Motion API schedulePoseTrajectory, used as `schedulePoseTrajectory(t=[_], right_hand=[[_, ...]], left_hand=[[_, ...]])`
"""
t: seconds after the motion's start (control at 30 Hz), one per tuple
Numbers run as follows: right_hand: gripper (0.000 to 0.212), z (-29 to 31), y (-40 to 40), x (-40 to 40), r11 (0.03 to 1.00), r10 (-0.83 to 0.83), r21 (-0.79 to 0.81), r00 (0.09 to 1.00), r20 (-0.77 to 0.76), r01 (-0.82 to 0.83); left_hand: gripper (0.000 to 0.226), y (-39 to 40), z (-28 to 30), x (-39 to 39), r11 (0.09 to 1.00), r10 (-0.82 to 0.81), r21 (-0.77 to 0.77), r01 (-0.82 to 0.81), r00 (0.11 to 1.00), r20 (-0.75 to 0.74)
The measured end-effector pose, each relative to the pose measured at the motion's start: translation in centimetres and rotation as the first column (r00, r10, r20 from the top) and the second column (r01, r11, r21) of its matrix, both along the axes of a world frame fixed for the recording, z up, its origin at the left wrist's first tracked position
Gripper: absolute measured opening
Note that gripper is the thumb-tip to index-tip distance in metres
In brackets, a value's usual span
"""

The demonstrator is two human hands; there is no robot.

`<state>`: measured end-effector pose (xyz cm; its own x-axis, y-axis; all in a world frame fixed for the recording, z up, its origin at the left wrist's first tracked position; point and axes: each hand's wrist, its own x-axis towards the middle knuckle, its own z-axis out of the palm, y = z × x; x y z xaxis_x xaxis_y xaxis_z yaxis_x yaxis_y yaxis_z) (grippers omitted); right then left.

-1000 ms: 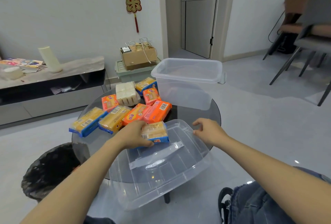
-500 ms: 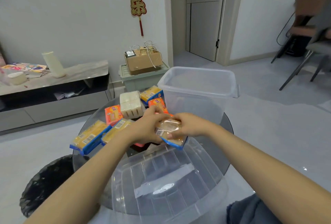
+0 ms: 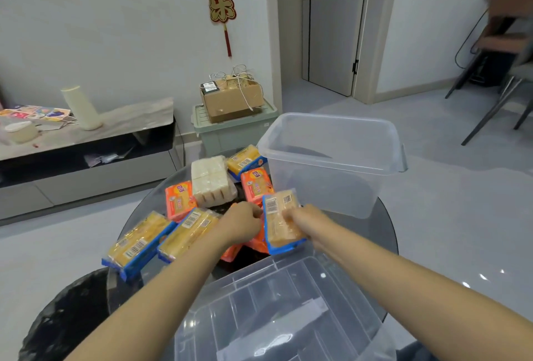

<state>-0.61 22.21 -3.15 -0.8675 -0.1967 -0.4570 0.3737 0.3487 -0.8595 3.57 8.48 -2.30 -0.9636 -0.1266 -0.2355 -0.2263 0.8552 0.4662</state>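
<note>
A cracker packet with a blue edge and a barcode is held upright above the round glass table, just in front of the empty clear plastic bin. My right hand grips its right side, fingers across the front. My left hand is curled against the packet's left edge. The bin's clear lid lies upside down at the near edge of the table.
More packets lie on the table's left: two long yellow ones, orange ones and a white pack. A black-lined waste bin stands at lower left. Behind are a low cabinet, a green crate and chairs.
My left hand lifted the packet off the lid. My right hand left the lid's rim and took hold of it. Both carried it up and forward toward the bin.
</note>
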Motion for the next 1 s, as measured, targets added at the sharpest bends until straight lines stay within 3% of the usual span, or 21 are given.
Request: schedulePoseTrajectory(t=[0.1,0.17,0.33,0.43,0.6,0.73,0.87,1.0], right_hand=[[0.045,-1.2,-1.3,0.0,0.992,-0.113,-0.055,0.993,0.039,0.116],[0.053,-1.5,-2.3,-0.2,0.981,-0.158,-0.098,0.984,0.083,0.166],[0.056,-2.0,-3.9,-1.0,0.944,-0.245,-0.190,0.960,0.137,0.269],[0.047,-2.2,-3.1,-1.3,0.928,-0.236,-0.254,0.957,0.168,0.274],[0.046,-1.9,-2.5,-1.5,0.929,-0.131,-0.307,0.960,0.249,0.207],[0.056,-1.6,-3.0,-1.2,0.898,-0.097,-0.394,0.962,0.256,0.195],[0.080,-1.2,-3.4,-0.2,0.874,-0.111,-0.460,0.986,0.125,0.156],[0.076,0.5,-3.5,1.0,0.808,-0.057,-0.586,0.998,0.031,0.064]], left_hand=[[0.040,-0.8,-0.8,-0.3,0.986,0.029,-0.165,-0.029,1.000,-0.007],[0.039,-1.5,-0.9,-0.3,0.987,0.032,-0.158,-0.033,0.999,-0.009],[0.031,-1.1,-0.3,-0.8,0.963,0.193,0.177,-0.203,0.979,0.070],[0.038,-1.3,-0.4,-0.9,0.900,0.162,0.387,-0.203,0.977,0.136],[0.026,-2.3,-1.0,-0.8,0.872,0.095,0.466,-0.149,0.986,0.138],[0.024,-2.6,-1.0,-0.8,0.791,0.130,0.584,-0.186,0.982,0.136],[0.032,-2.9,-0.7,-0.4,0.624,0.216,0.745,-0.235,0.968,0.125],[0.043,-4.0,0.5,0.2,0.477,0.240,0.859,-0.183,0.968,0.073]])
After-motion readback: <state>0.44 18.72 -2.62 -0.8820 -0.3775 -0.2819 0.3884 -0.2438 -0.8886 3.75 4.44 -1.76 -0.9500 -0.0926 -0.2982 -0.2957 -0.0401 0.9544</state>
